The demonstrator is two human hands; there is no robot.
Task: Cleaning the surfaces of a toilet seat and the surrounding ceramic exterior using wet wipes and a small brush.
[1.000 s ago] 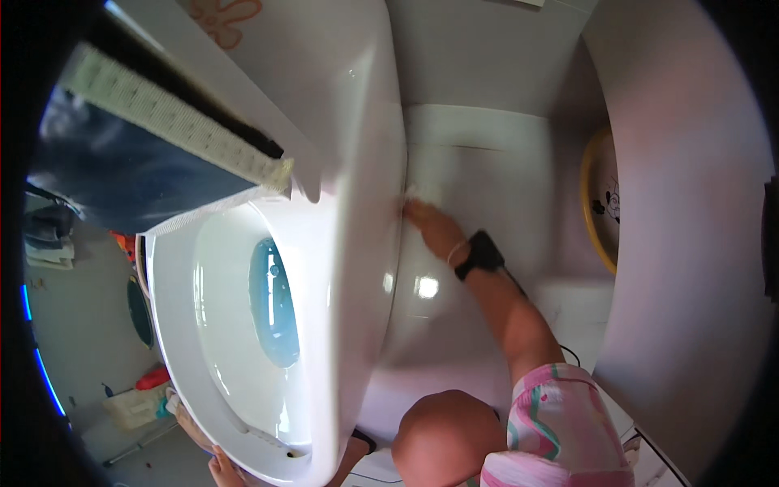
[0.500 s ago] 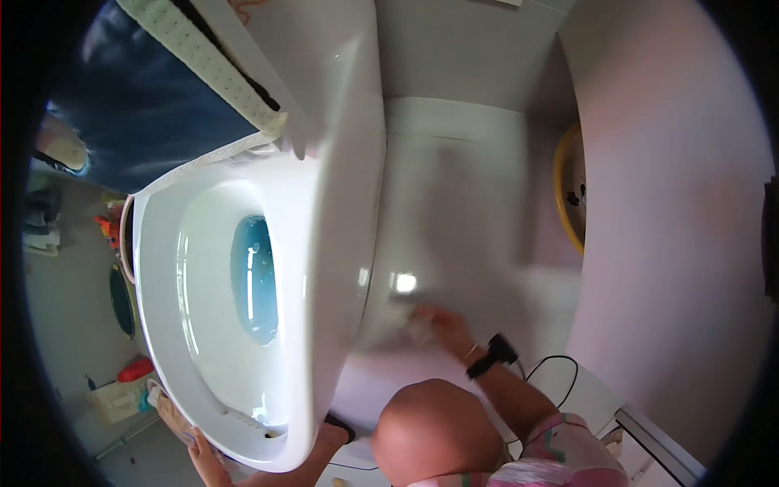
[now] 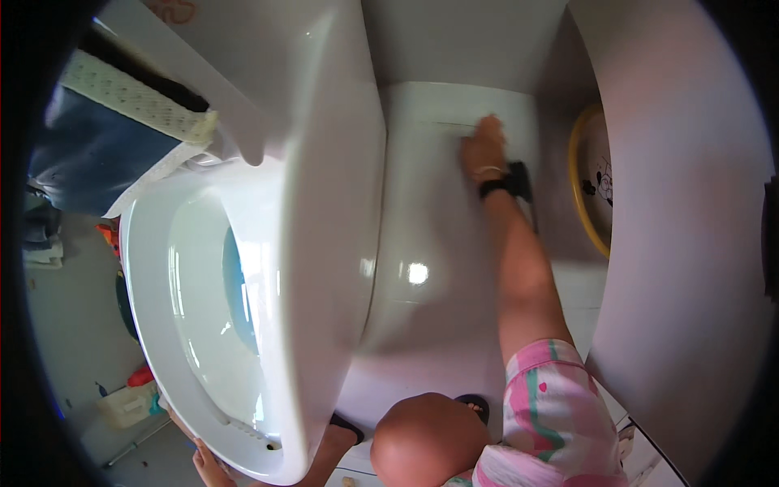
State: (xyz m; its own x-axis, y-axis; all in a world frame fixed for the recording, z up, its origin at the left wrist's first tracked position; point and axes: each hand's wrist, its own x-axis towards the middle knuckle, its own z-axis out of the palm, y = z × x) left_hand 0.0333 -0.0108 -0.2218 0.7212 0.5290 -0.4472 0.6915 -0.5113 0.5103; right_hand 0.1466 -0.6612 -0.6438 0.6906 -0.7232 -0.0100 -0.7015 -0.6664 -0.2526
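A white toilet bowl (image 3: 207, 349) with blue water at its bottom fills the left half. Beside it, my right arm stretches far forward over the pale tiled floor. At its end my right hand (image 3: 484, 150) is low over the floor near the back wall, its fingers blurred, so whatever may be under them cannot be seen. A black wrist strap (image 3: 505, 183) circles that wrist. At the lower left, my left hand (image 3: 208, 464) lies against the outside of the bowl's front rim, fingers extended and partly cut off from sight.
A yellow-rimmed basin (image 3: 578, 170) leans at the right, partly behind a pinkish-grey panel (image 3: 690, 243). Dark blue fabric with a pale border (image 3: 101, 166) hangs over the bowl's far left. A red object (image 3: 140, 376) and a pale container (image 3: 123, 407) are on the left floor. My bare knee (image 3: 430, 442) is below.
My right hand has swept forward and right, from beside the toilet base to near the back wall. A whitish patch at its fingers earlier no longer shows. My left hand stays by the rim.
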